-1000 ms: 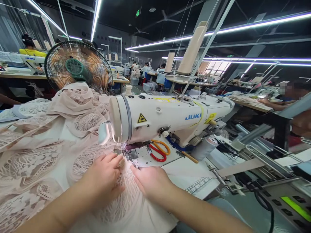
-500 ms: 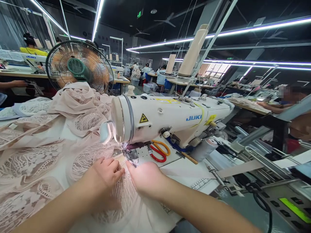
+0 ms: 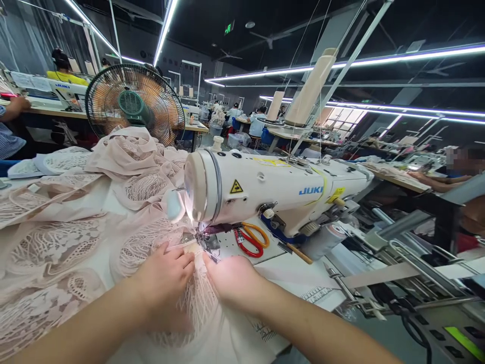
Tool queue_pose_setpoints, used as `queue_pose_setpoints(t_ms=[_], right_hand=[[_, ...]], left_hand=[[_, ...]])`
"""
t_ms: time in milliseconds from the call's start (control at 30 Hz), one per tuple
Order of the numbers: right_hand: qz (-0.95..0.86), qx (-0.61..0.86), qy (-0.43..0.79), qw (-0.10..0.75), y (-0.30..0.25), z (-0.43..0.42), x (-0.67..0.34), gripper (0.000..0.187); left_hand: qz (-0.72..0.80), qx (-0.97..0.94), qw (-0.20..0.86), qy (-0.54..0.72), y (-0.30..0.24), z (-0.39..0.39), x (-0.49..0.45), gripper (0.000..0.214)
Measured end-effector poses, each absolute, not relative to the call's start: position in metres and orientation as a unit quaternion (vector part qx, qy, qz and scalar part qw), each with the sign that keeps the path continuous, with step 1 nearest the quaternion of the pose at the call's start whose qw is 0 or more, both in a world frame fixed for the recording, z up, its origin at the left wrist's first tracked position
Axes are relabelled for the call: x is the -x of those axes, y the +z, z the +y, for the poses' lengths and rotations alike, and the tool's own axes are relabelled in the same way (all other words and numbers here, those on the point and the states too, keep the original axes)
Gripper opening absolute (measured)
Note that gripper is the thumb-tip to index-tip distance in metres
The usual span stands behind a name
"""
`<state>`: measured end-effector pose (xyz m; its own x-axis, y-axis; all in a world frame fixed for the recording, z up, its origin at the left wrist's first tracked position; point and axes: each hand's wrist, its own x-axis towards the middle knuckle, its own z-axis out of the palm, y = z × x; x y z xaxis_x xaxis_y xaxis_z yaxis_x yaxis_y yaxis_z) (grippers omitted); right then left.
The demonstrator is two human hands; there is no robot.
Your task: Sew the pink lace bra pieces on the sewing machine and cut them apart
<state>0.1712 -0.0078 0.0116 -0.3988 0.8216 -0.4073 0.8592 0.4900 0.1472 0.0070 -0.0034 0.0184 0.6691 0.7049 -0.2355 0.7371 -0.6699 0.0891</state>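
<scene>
Pale pink lace fabric [image 3: 64, 242] is spread over the table and runs under the needle of a white sewing machine [image 3: 273, 189]. My left hand [image 3: 164, 278] lies on the lace just left of the presser foot [image 3: 206, 243], fingers curled and pressing the cloth. My right hand [image 3: 231, 280] rests on the lace just right of the foot, fingers bent down onto the fabric edge. Both hands pinch the cloth near the needle.
Red and orange scissors [image 3: 252, 237] lie on the machine bed behind my right hand. A standing fan [image 3: 134, 103] is behind the lace pile. Thread cones [image 3: 312, 88] stand above the machine. Metal rails and cables [image 3: 401, 268] fill the right side. Other workers sit at far tables.
The camera view has shifted slightly right and down. My left fingers have curled tighter on the lace and both hands have edged closer to the presser foot.
</scene>
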Motion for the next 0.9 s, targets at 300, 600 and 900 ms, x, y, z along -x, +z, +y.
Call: queue_pose_setpoints(t_ms=[300, 600, 900], right_hand=[[0.823, -0.522, -0.051, 0.218, 0.008, -0.006, -0.173, 0.080], [0.829, -0.514, -0.045, 0.215, 0.008, -0.014, -0.177, 0.083], [0.862, -0.488, -0.044, 0.128, 0.002, -0.021, -0.205, 0.059]], left_hand=[[0.406, -0.902, 0.078, -0.126, 0.020, -0.002, -0.008, 0.098], [0.410, -0.902, 0.068, -0.117, 0.014, 0.000, -0.007, 0.105], [0.425, -0.893, 0.048, -0.138, 0.018, -0.002, -0.010, 0.107]])
